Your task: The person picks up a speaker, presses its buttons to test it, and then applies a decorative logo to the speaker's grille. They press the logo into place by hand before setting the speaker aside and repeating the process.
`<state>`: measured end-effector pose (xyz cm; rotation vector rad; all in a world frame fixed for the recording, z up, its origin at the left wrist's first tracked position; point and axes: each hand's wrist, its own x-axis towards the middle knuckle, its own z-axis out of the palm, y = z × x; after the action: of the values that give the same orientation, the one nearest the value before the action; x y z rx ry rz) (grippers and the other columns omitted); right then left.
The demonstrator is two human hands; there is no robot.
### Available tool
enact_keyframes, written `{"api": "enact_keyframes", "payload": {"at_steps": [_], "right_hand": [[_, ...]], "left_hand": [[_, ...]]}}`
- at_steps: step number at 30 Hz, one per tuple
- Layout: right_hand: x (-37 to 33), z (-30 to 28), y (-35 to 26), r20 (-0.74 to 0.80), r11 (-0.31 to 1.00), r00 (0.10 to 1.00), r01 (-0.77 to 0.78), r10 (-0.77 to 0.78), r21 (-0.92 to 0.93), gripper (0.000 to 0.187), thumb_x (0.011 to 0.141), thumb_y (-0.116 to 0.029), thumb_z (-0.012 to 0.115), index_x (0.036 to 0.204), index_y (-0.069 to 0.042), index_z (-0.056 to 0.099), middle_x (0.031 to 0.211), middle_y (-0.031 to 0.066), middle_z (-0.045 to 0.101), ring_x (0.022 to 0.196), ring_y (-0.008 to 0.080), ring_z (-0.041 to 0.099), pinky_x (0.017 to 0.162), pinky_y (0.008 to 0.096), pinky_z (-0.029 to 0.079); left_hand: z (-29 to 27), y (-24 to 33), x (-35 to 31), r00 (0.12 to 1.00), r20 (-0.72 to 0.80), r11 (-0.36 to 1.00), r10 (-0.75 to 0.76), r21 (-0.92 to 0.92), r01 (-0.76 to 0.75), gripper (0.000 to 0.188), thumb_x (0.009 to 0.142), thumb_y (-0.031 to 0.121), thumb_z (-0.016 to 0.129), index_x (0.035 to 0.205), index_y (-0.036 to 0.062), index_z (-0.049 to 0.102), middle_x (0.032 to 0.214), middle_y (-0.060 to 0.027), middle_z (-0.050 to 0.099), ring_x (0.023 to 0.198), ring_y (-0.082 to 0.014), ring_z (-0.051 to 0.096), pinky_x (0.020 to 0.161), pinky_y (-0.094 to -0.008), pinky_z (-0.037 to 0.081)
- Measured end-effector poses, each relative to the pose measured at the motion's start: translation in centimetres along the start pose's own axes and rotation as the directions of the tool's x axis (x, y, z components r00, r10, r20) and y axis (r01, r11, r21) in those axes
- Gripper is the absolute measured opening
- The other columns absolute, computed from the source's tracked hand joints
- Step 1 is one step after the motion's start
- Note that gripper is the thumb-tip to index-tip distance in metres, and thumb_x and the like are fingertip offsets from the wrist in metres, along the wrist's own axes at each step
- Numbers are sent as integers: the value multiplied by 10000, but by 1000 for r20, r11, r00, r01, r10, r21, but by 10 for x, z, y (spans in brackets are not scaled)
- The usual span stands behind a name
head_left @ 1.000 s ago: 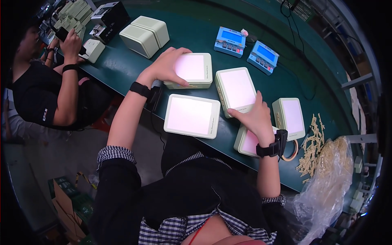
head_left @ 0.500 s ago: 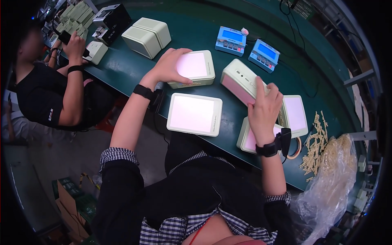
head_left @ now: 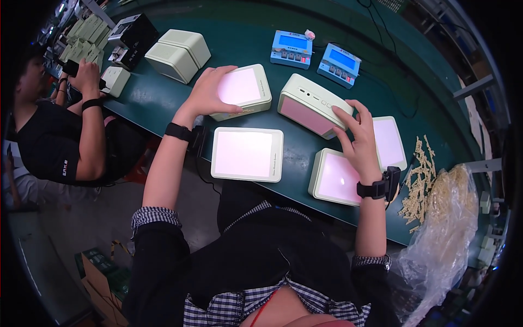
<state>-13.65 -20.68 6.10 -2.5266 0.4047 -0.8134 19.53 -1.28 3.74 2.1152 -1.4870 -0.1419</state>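
Note:
My left hand (head_left: 210,92) is closed round the left side of a cream box-shaped device (head_left: 264,92) with a glowing pinkish panel facing up, its thumb along the near edge. My right hand (head_left: 357,139) pinches the right end of a second cream device (head_left: 308,92). That one stands on its side, with ports and buttons on top and its pink panel towards me. Nearest me lies a flat cream panel unit (head_left: 245,154), brightly lit. Below my right hand sits another lit device (head_left: 333,177), partly covered by my wrist.
Another lit panel (head_left: 389,143) lies at the right. Beyond are two blue testers (head_left: 291,48) (head_left: 339,65) with screens and a pair of cream boxes (head_left: 178,54). Small beige parts (head_left: 417,191) and a clear plastic bag (head_left: 444,234) are at the right edge. A co-worker (head_left: 52,136) works at the left.
My right hand has shifted right along the standing device, uncovering more of its top and the near device's panel. My left hand keeps its hold. The whole view has shifted slightly.

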Motion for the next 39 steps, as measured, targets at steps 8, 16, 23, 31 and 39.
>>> {"api": "enact_keyframes", "payload": {"at_steps": [8,16,23,31,39], "right_hand": [[-2,3,3,-31,997,997,62,-64,-55,472,804,-22,704,1253,-162,657,1303,121,503,974,259,503,826,324,429],[-1,7,-4,20,1000,1000,6,-5,-21,452,841,-20,650,1267,-171,647,1271,127,460,928,255,469,839,327,417],[-1,11,0,-24,999,1000,18,-19,-44,408,856,-21,650,1244,-147,646,1304,138,475,986,258,511,842,326,438],[-6,11,13,-73,983,996,-35,49,183,340,839,-1,695,1169,-72,651,1384,142,541,1085,250,621,803,297,507],[-4,12,5,-120,992,993,3,13,128,312,843,-13,700,1150,-65,668,1373,136,553,1069,247,636,797,296,517]], "left_hand": [[-2,4,2,999,14,1000,-30,-6,30,1015,494,466,866,1366,86,513,1318,-136,565,1217,-307,497,1070,-407,391],[0,1,-1,1000,2,1000,-10,15,10,989,508,415,848,1382,110,501,1312,-117,565,1204,-299,508,1060,-411,405],[3,-1,-2,1000,-15,1000,-3,17,4,977,514,411,845,1378,106,504,1311,-119,566,1204,-304,508,1058,-411,405],[2,-1,0,1000,-20,1000,9,17,-8,971,519,411,843,1375,102,506,1308,-121,567,1193,-306,513,1056,-407,404],[2,-2,0,999,-32,999,12,32,-11,970,524,416,842,1376,99,504,1300,-126,568,1168,-304,521,1037,-401,410]]}}
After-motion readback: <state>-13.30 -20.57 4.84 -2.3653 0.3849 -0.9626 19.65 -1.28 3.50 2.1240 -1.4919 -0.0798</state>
